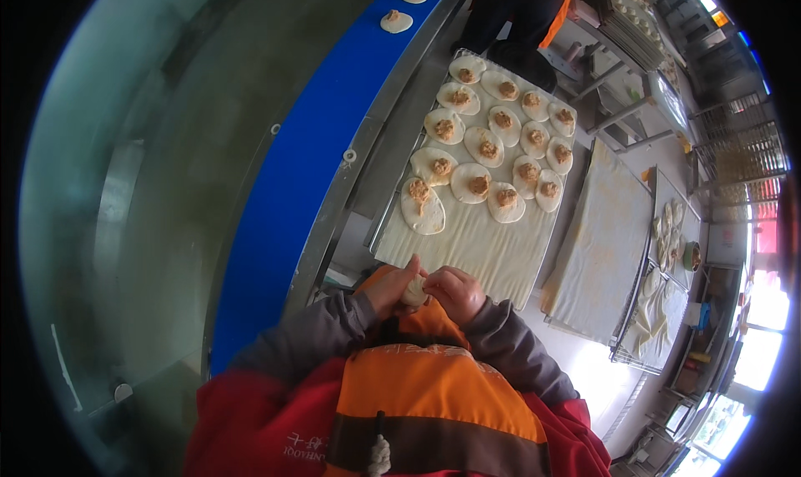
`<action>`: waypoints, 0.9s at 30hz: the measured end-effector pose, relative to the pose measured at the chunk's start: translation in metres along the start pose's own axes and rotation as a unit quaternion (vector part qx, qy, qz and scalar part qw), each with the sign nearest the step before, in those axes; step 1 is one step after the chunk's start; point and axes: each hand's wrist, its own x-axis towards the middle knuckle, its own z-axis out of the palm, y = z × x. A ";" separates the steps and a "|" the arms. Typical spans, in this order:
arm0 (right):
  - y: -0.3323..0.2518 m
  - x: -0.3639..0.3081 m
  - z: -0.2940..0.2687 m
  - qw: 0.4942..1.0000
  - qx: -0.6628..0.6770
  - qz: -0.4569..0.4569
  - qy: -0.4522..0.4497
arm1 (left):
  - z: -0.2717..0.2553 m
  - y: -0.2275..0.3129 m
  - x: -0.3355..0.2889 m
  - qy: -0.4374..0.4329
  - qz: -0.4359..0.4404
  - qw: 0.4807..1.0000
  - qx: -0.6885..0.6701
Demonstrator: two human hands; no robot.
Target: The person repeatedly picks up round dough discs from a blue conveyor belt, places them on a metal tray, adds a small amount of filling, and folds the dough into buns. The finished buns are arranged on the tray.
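Note:
Close to my body, my left hand (394, 290) cups a small white dough bun (414, 292), its fingers wrapped round the side. My right hand (455, 292) pinches the dough's edge from the other side. The bun's top looks gathered, and its filling is out of sight. Just beyond my hands is a cloth-covered tray (446, 243). On its far part lie several flat dough rounds, each with a lump of brownish filling. The nearest dough round (423, 206) is at the tray's left side, its filling smeared toward the middle.
A blue conveyor belt (279, 185) runs along the left, carrying a filled dough round (396, 21) at its far end. Another cloth-covered board (599, 235) lies to the right, beside a rack (659, 310) with crumpled cloth. A person (517, 14) in dark clothes stands beyond the tray.

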 end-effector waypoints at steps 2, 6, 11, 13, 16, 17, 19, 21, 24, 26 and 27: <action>0.001 0.003 0.000 0.999 -0.024 -0.022 -0.022 | -0.007 -0.004 0.003 0.004 -0.038 0.999 -0.016; 0.002 0.007 0.004 0.989 -0.088 -0.106 -0.055 | -0.014 -0.014 0.007 -0.012 0.292 0.913 0.284; -0.003 -0.004 0.025 0.984 0.106 0.144 0.023 | -0.005 -0.032 -0.003 0.106 0.243 0.952 0.152; -0.002 -0.004 0.031 0.985 0.048 0.162 -0.013 | -0.006 -0.039 -0.009 0.142 0.240 0.953 0.116; 0.000 0.004 0.034 0.995 -0.036 0.072 -0.053 | -0.019 -0.047 -0.015 0.129 0.177 0.971 0.093; 0.000 0.009 0.036 0.996 -0.064 0.023 -0.060 | -0.025 -0.048 -0.016 0.123 0.187 0.969 0.101; -0.003 0.018 0.038 0.989 -0.137 0.011 -0.049 | -0.033 -0.050 -0.014 0.120 0.245 0.952 0.142; -0.005 0.025 0.046 0.986 -0.152 0.009 -0.062 | -0.036 -0.048 -0.012 0.123 0.331 0.921 0.163; 0.003 0.037 0.057 0.990 -0.116 0.012 -0.081 | -0.043 -0.037 -0.008 0.118 0.256 0.957 -0.067; 0.018 0.047 0.060 0.991 -0.127 -0.001 -0.043 | -0.058 -0.021 -0.006 0.179 0.248 0.950 -0.057; 0.027 0.054 0.059 0.985 -0.166 -0.011 -0.046 | -0.071 -0.010 -0.005 0.202 0.259 0.944 -0.036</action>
